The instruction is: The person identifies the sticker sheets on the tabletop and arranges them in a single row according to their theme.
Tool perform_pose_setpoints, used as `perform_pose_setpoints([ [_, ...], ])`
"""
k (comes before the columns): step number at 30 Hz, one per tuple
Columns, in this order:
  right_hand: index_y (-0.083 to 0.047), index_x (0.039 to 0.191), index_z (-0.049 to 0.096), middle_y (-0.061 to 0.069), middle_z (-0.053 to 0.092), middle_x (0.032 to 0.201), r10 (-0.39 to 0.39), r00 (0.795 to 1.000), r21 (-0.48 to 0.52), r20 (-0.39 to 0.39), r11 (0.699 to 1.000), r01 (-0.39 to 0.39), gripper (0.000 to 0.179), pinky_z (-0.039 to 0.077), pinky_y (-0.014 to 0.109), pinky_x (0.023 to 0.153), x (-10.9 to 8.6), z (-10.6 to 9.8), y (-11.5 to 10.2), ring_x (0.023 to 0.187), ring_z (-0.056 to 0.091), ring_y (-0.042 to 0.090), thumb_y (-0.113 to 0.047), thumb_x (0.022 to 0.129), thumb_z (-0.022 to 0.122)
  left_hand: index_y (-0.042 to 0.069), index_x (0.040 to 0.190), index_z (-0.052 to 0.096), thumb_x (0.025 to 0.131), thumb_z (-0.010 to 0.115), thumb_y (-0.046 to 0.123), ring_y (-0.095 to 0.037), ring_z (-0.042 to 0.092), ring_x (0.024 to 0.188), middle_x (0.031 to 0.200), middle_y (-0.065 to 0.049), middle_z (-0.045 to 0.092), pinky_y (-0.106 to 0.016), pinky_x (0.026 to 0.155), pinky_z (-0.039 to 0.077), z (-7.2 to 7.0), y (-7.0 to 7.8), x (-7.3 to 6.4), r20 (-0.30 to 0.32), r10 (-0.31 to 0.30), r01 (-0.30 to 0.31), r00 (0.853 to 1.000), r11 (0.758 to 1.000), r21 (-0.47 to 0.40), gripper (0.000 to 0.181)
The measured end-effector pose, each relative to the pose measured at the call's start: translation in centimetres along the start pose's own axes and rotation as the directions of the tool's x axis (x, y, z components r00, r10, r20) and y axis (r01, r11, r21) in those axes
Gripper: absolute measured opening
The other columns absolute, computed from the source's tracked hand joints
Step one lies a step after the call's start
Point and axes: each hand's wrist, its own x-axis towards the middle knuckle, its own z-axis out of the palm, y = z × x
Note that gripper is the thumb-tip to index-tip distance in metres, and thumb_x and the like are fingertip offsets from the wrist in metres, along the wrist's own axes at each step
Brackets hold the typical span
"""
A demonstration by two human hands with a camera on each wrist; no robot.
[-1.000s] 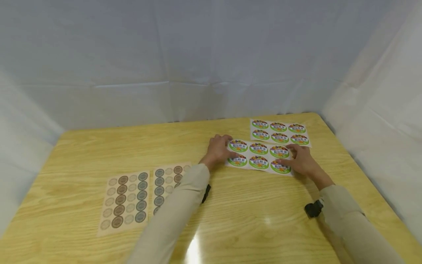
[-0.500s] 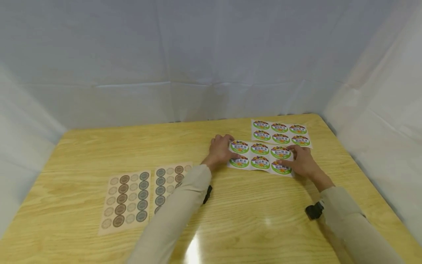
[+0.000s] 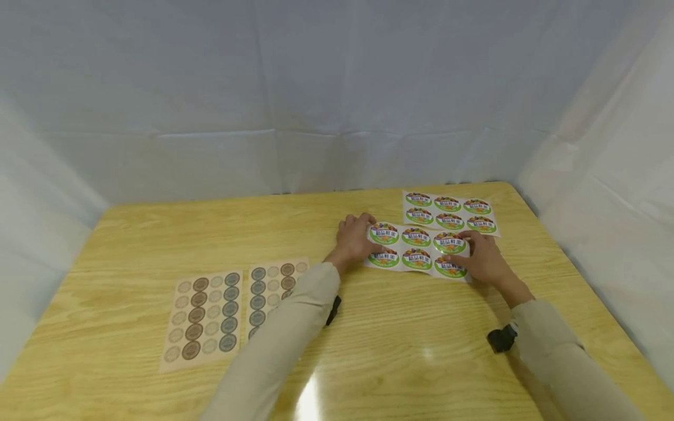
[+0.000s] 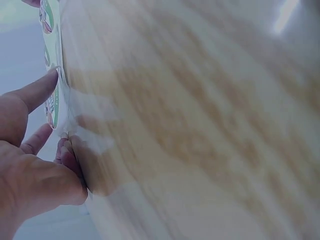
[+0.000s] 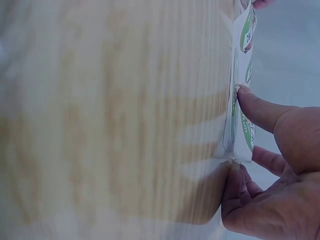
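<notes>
A white sheet of oval fruit stickers [image 3: 416,248], green with colourful tops, lies between both hands in the head view. At its left edge my left hand [image 3: 353,241] holds it, thumb on the printed face and fingers at the corner. My right hand [image 3: 485,258] grips the right edge likewise, its thumb over the lower right sticker. Both wrist views show the sheet edge-on, low over the wood, with the left thumb [image 4: 44,89] and right thumb [image 5: 262,111] on its face. Just behind lies a matching sticker sheet [image 3: 449,213], its front edge close to the held one.
Two tan sheets of small round stickers lie on the left: one in full view [image 3: 202,318], the other [image 3: 263,286] partly hidden by the left sleeve [image 3: 279,339]. The wooden table [image 3: 210,234] ends at a pale curtain [image 3: 316,93]. Black wrist cameras sit under both wrists.
Both hands and the held sheet keep almost the same place. The whole head view shifts slightly to the right.
</notes>
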Motion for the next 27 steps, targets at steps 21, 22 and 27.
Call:
perform_pose_setpoints([
  [21, 0.004, 0.144, 0.033, 0.028, 0.049, 0.114, -0.004, 1.0, 0.084, -0.011, 0.996, 0.005, 0.061, 0.045, 0.044, 0.072, 0.3, -0.4, -0.7, 0.101, 0.052, 0.039, -0.019, 0.095, 0.06, 0.008, 0.13, 0.059, 0.083, 0.075, 0.014, -0.017, 0.055, 0.071, 0.086, -0.006, 0.059, -0.026, 0.06, 0.043, -1.2, -0.8, -0.5, -0.012, 0.029, -0.031, 1.0, 0.966, -0.257, 0.05],
  [22, 0.003, 0.145, 0.033, 0.028, 0.048, 0.115, -0.011, 1.0, 0.092, -0.011, 0.996, 0.012, 0.061, 0.045, 0.045, 0.072, 0.4, -0.4, -0.8, 0.101, 0.052, 0.04, -0.02, 0.096, 0.06, 0.008, 0.131, 0.059, 0.083, 0.075, 0.014, -0.016, 0.054, 0.068, 0.084, -0.006, 0.058, -0.025, 0.057, 0.041, -1.4, -0.9, -0.6, -0.014, 0.032, -0.034, 0.999, 0.963, -0.266, 0.051],
  [27, -0.001, 0.146, 0.035, 0.026, 0.049, 0.114, -0.064, 0.998, 0.118, -0.018, 0.991, 0.065, 0.061, 0.046, 0.041, 0.067, 0.6, -0.4, -1.6, 0.095, 0.054, 0.036, -0.023, 0.096, 0.061, 0.007, 0.132, 0.057, 0.083, 0.075, 0.017, -0.014, 0.048, 0.061, 0.078, -0.005, 0.057, -0.025, 0.053, 0.037, -2.5, -1.4, -1.8, -0.025, 0.039, -0.045, 0.999, 0.963, -0.265, 0.053],
])
